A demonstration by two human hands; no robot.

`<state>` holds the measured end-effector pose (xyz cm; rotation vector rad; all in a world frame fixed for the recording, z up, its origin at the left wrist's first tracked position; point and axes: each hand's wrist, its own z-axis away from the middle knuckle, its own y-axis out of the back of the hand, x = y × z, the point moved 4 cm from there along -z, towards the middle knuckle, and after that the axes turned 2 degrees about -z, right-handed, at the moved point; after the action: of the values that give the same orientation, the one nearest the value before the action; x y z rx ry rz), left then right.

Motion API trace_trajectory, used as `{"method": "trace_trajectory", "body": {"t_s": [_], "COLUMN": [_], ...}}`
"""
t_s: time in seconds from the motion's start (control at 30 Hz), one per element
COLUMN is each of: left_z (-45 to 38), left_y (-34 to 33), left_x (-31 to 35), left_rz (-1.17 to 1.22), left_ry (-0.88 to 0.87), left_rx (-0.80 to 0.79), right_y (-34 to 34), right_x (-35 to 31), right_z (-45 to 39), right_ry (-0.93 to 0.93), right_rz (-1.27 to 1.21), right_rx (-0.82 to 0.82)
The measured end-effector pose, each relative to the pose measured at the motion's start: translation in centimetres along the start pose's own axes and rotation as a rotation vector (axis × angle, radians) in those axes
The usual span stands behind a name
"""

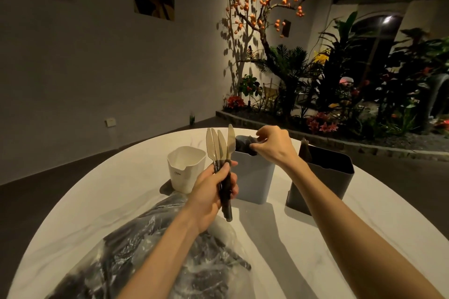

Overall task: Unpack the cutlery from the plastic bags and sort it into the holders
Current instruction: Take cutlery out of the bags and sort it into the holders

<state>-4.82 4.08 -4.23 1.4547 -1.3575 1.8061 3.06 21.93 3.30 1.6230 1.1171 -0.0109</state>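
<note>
Left hand grip closed around four dark-handled steel knives, blades up, long axes near vertical. Right hand grip pinches dark-handled cutlery at the grey plastic holder, just right of the knives. Clear plastic bag lies toward the table's near edge.

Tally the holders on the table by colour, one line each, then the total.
White holder: 1
Light grey holder: 1
Dark grey holder: 1
Total: 3
</note>
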Motion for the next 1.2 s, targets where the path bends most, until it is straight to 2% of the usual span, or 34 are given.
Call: {"method": "trace_trajectory", "body": {"t_s": [0.1, 0.13, 0.2, 0.27, 0.4, 0.5, 0.63, 0.8, 1.0, 1.2], "left_z": [0.8, 1.1, 1.9, 2.9, 5.4, 6.4, 6.8, 7.9, 8.0, 7.5], "left_y": [-0.4, -0.7, -1.2, -1.9, -3.8, -4.6, -5.4, -6.3, -6.1, -5.9], "left_x": [0.0, -0.2, -0.7, -1.7, -5.1, -7.5, -7.2, -8.2, -9.0, -9.8], "left_rz": [-0.007, -0.011, -0.037, -0.089, -0.198, -0.238, -0.371, -0.751, -0.775, -0.758], "left_ry": [0.006, 0.009, 0.031, 0.069, 0.143, 0.171, 0.065, 0.041, 0.116, 0.152], "left_rx": [-0.023, -0.034, -0.060, -0.122, -0.211, -0.154, -0.111, -0.237, -0.272, -0.283], "right_y": [2.4, 2.8, 2.5, 1.3, -1.3, -1.8, -1.1, -0.8, -0.7, -0.3], "right_x": [-1.6, -2.2, -3.1, -3.0, 0.4, 1.8, 1.9, 1.9, 2.1, 1.4], "right_z": [3.1, 4.7, 8.6, 12.6, 17.8, 19.9, 20.4, 20.2, 20.5, 20.2], "right_ry": [0.116, 0.131, 0.089, -0.011, -0.171, -0.254, -0.197, -0.111, -0.144, -0.256], "right_rz": [-0.191, -0.318, -0.578, -0.724, -0.871, -0.920, -0.924, -0.826, -0.861, -1.081], "right_rx": [0.237, 0.222, 0.043, -0.118, -0.162, -0.163, -0.197, -0.097, -0.042, 0.036]}}
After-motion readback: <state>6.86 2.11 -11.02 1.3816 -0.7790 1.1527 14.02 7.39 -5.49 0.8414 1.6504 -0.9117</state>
